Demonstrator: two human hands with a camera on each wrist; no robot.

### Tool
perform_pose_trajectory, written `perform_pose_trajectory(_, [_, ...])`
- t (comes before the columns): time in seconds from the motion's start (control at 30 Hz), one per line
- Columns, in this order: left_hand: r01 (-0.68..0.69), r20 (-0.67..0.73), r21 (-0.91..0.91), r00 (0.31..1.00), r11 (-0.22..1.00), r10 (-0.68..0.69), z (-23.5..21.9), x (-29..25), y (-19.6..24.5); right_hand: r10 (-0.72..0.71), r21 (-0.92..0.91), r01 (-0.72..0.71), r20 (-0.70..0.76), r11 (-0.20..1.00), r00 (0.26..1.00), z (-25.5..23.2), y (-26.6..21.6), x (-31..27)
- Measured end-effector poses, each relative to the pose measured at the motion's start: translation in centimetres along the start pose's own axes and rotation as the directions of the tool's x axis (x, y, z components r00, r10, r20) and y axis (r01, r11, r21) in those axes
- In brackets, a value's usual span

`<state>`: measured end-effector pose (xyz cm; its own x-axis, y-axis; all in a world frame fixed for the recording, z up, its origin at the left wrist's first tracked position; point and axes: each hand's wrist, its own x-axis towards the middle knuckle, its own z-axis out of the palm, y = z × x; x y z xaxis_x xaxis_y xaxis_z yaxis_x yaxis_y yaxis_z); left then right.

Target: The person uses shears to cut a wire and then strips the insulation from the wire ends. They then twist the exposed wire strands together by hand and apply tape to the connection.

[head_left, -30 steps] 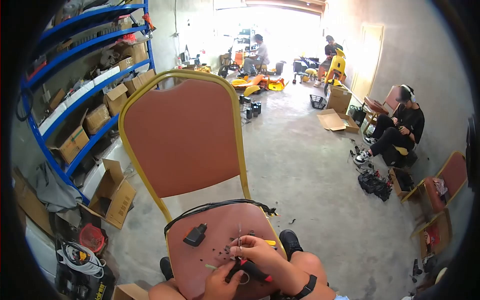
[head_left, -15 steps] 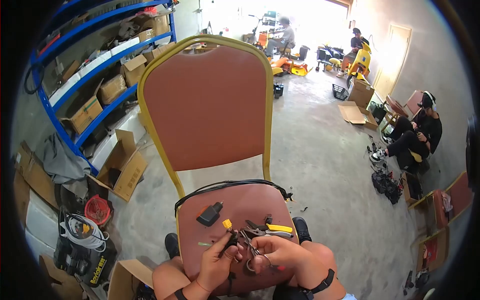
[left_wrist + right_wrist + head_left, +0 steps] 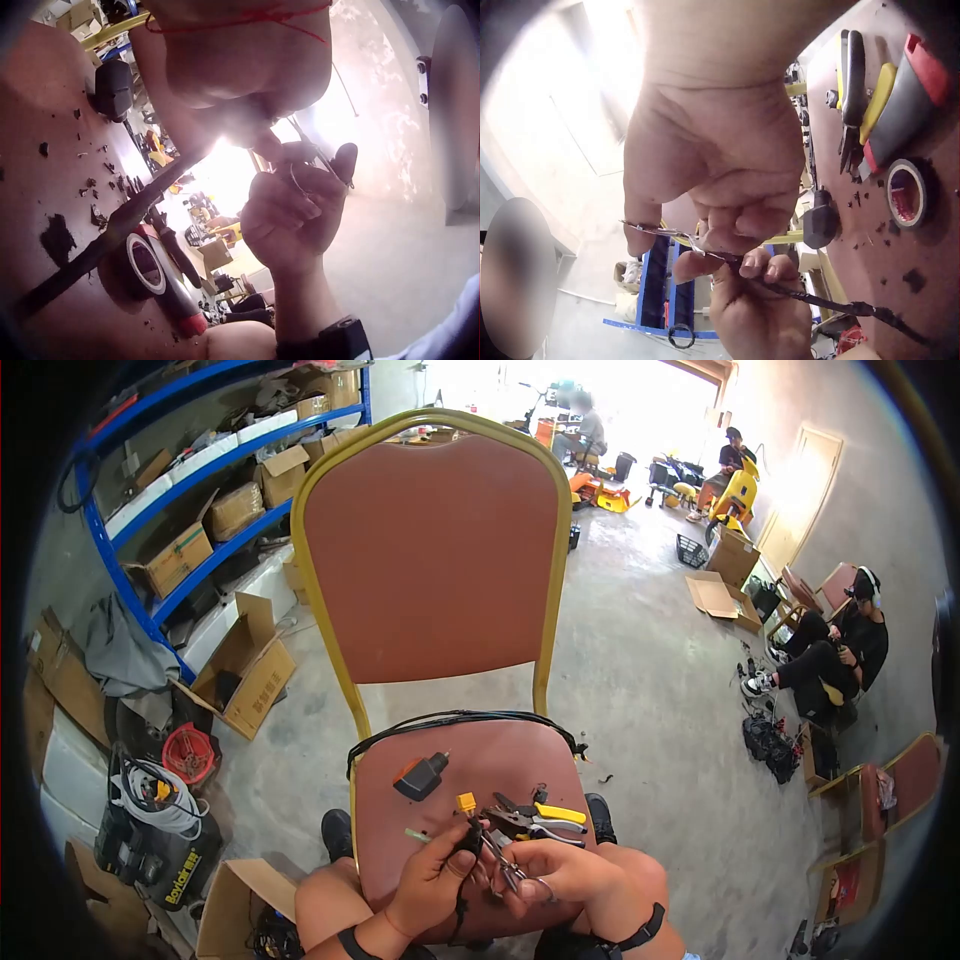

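Observation:
My left hand pinches a black tape-wrapped cable. A yellow connector shows just past its fingertips. My right hand holds small silver scissors, with fingers at the handle loops and the blades pointing toward the left hand's fingers. Both hands are close together over the red chair seat; in the right wrist view their fingertips meet at the cable. The cable's taped length trails down past the seat. A black tape roll and a black-and-red tool lie on the seat nearby.
Yellow-handled pliers and a black housing with an orange side lie on the seat among black scraps. A bundle of black cable runs along its rear edge. Cardboard boxes and a blue shelf stand left; a seated person is right.
The head view has tilted and shifted, so the chair sits higher. My hands have drawn together around the cable, the yellow connector has come into sight, and the scissors have swung down toward the left fingers.

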<state>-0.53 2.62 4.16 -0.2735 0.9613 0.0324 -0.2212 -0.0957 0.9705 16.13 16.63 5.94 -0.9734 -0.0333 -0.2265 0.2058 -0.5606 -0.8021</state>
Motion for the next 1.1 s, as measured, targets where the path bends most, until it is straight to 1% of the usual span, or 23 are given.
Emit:
perform_pose_trajectory(0.03, [0.034, 0.032, -0.047, 0.999, 0.998, -0.033, -0.1, 0.0, 0.1, 0.003, 0.008, -0.003, -0.008, 1.0, 1.0, 0.1, -0.3, -0.2])
perform_pose_trajectory(0.13, [0.035, 0.024, -0.086, 0.999, 0.996, -0.033, 0.1, -0.1, 0.6, 0.004, 0.011, -0.003, -0.051, 1.0, 0.999, 1.6, -1.7, -0.7])
perform_pose_trajectory(0.17, [0.036, 0.027, -0.076, 0.999, 0.996, -0.034, 0.1, -0.1, 0.5, 0.006, -0.003, -0.006, -0.071, 1.0, 0.997, 1.8, -2.3, -0.8])
perform_pose_trajectory(0.23, [0.04, 0.027, -0.061, 0.999, 0.997, -0.038, 0.0, -0.1, 0.2, 0.005, -0.027, -0.007, -0.055, 1.0, 0.998, 1.1, -1.5, -0.6])
perform_pose_trajectory(0.27, [0.017, 0.018, -0.018, 1.0, 1.0, -0.017, 0.1, -0.1, 0.2, 0.004, -0.038, -0.005, -0.044, 0.999, 0.999, 0.8, -1.3, -0.4])
perform_pose_trajectory(0.37, [-0.029, 0.004, 0.105, 1.0, 0.994, 0.028, 0.0, -0.2, 0.5, -0.008, 0.06, 0.011, -0.062, 0.998, 0.998, 1.7, -1.9, -0.5])
perform_pose_trajectory(0.43, [-0.046, 0.008, 0.158, 0.999, 0.986, 0.045, 0.0, -0.3, 0.3, -0.03, 0.056, 0.033, -0.055, 0.998, 0.998, 1.6, -1.5, -0.2])
perform_pose_trajectory(0.57, [-0.048, 0.059, 0.197, 0.998, 0.979, 0.037, -0.2, -0.1, 0.0, -0.079, 0.087, 0.081, -0.032, 0.993, 0.996, 1.2, -1.0, 0.3])
perform_pose_trajectory(0.63, [-0.045, 0.089, 0.228, 0.996, 0.973, 0.025, -0.4, -0.1, 0.3, -0.067, 0.087, 0.071, -0.042, 0.994, 0.997, 1.2, -0.8, 0.4])
perform_pose_trajectory(0.73, [-0.118, 0.099, 0.33, 0.991, 0.937, 0.089, -0.7, 0.3, 0.2, -0.042, 0.071, 0.048, -0.084, 0.996, 0.996, 1.1, -0.3, 0.5])
perform_pose_trajectory(0.87, [-0.053, 0.091, 0.297, 0.995, 0.953, 0.027, -1.3, 0.1, -0.2, -0.018, 0.081, 0.028, -0.115, 0.996, 0.993, 0.7, 0.5, 0.8])
perform_pose_trajectory(0.93, [-0.007, 0.065, 0.254, 0.998, 0.967, -0.01, -1.4, 0.0, -0.3, -0.043, 0.129, 0.056, -0.102, 0.99, 0.994, 0.7, 0.8, 1.0])
perform_pose_trajectory(0.97, [-0.009, 0.072, 0.262, 0.997, 0.965, -0.01, -1.4, 0.1, -0.1, -0.056, 0.154, 0.07, -0.095, 0.986, 0.994, 0.8, 1.0, 1.1])
perform_pose_trajectory(1.07, [-0.023, 0.089, 0.278, 0.996, 0.96, -0.002, -1.5, 0.1, 0.3, -0.054, 0.074, 0.067, -0.171, 0.995, 0.984, 1.3, 0.9, 0.8])
perform_pose_trajectory(1.1, [-0.04, 0.09, 0.276, 0.996, 0.96, 0.015, -1.7, 0.1, -0.1, -0.05, 0.069, 0.062, -0.166, 0.996, 0.985, 1.3, 0.8, 0.9])
